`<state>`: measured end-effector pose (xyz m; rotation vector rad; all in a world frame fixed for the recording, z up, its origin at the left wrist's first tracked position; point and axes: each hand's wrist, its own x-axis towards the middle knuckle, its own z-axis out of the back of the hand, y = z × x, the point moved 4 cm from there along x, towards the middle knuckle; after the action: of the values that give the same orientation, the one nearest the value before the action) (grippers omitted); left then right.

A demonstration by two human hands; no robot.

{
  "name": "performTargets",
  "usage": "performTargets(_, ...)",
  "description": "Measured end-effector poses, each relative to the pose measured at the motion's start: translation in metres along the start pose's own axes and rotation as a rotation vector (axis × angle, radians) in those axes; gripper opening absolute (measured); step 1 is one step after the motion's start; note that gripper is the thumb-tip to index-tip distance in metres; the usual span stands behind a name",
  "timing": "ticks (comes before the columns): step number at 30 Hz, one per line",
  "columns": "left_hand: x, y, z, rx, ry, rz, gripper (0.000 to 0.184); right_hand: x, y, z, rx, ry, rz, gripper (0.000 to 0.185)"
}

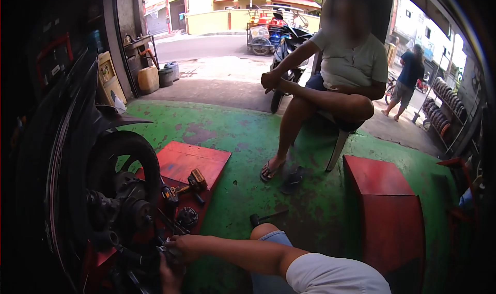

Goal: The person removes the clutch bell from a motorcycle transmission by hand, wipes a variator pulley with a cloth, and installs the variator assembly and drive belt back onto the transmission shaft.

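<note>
At the bottom, my right hand (184,246) reaches in with its fingers closed round something small, greyish and partly shiny that I cannot make out. Just below it, my left hand (169,274) is in shadow, its fingers bent up against the same small thing. Both hands are beside the lower side of a motor scooter (72,139), near its engine hub (140,211) and wheel (150,157). A yellow and black cordless impact driver (195,181) and a round metal part (187,217) lie on the red platform beyond my hands.
A mallet (256,220) lies on the green floor (243,190) by my knee. A person (351,61) sits on a chair ahead, a slipper (293,180) on the floor nearby. A red ramp (390,206) is at right. Another person (408,77) stands outside.
</note>
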<state>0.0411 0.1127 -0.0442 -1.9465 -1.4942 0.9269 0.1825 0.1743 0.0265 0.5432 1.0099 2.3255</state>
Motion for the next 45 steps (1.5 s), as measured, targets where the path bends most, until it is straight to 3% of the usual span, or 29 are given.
performTargets(3, -0.014, -0.005, -0.029, -0.142, 0.083, 0.134, 0.068, 0.001, -0.019, -0.02, -0.056, -0.044, -0.002, 0.043)
performTargets(8, -0.012, 0.014, -0.006, -0.069, 0.033, 0.19, 0.082, 0.013, -0.044, -0.042, -0.157, 0.085, 0.184, 0.05)
performTargets(11, -0.014, 0.012, -0.008, 0.045, 0.082, 0.196, 0.084, 0.014, -0.043, -0.04, -0.182, 0.142, 0.093, 0.055)
performTargets(18, -0.015, 0.01, -0.009, 0.104, 0.076, 0.169, 0.084, 0.001, -0.01, -0.01, -0.095, 0.162, -0.043, 0.063)
performTargets(27, -0.023, 0.004, -0.031, 0.273, 0.109, 0.184, 0.08, 0.006, -0.028, -0.019, -0.08, 0.152, -0.107, 0.079)
performTargets(45, -0.018, 0.011, -0.002, 0.226, 0.06, 0.159, 0.078, 0.007, -0.02, -0.009, -0.071, 0.189, -0.136, 0.08)
